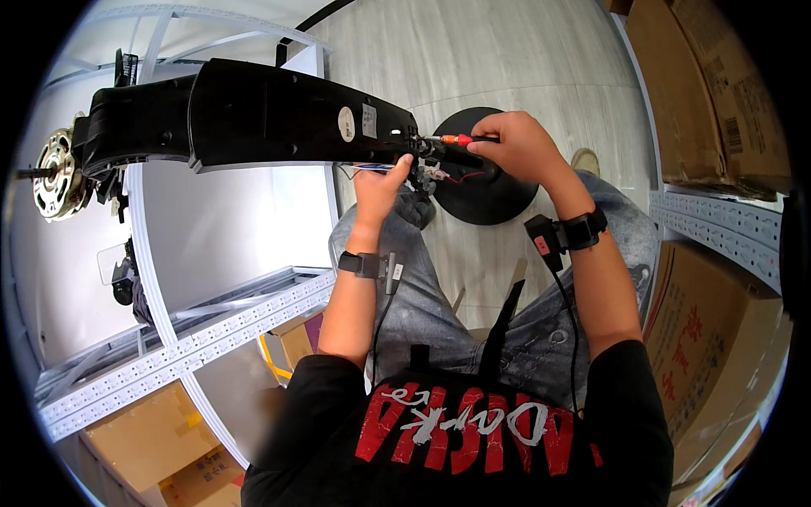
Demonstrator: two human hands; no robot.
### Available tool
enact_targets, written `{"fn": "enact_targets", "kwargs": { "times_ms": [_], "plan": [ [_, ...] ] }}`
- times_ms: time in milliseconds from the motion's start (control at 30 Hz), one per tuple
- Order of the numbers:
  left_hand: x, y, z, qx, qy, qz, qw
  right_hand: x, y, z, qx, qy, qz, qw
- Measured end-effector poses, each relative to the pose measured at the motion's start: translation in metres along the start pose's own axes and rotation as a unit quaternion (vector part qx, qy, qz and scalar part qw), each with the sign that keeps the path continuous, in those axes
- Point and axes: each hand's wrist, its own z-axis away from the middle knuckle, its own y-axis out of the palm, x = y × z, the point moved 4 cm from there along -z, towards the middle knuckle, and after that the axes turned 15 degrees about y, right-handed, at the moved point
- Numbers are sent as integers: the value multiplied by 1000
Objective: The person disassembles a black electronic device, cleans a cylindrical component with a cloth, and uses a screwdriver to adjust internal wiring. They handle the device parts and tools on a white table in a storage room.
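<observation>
A long black plastic housing lies on its side, with a round metal motor at its left end. My left hand grips the right end of this housing, thumb on its lower edge and other fingers partly hidden. Red, white and blue wires with connectors hang out by the thumb. Between the fingers of my right hand is a screwdriver with a red and orange handle. It points left, its tip at the open end of the housing; the exact contact is too small to tell.
A round black base is on the grey floor below the hands. White metal shelving stands at left, and cardboard boxes fill racks at right. Cables run from the bands on both wrists.
</observation>
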Motion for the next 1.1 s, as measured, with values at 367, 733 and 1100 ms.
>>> {"fn": "enact_targets", "kwargs": {
  "times_ms": [367, 733, 1100],
  "plan": [
    [2, -1, 0, -16, -4, 6, 1000, 12, -4, 5, -23, -54, 14, 998],
    [-1, -3, -2, 11, -4, -23, 1000, 5, -5, 7, -154, -200, 128, 959],
    [-3, -2, -5, 16, -5, -24, 1000, -15, 6, -6, 85, 129, -110, 982]
  ]
}}
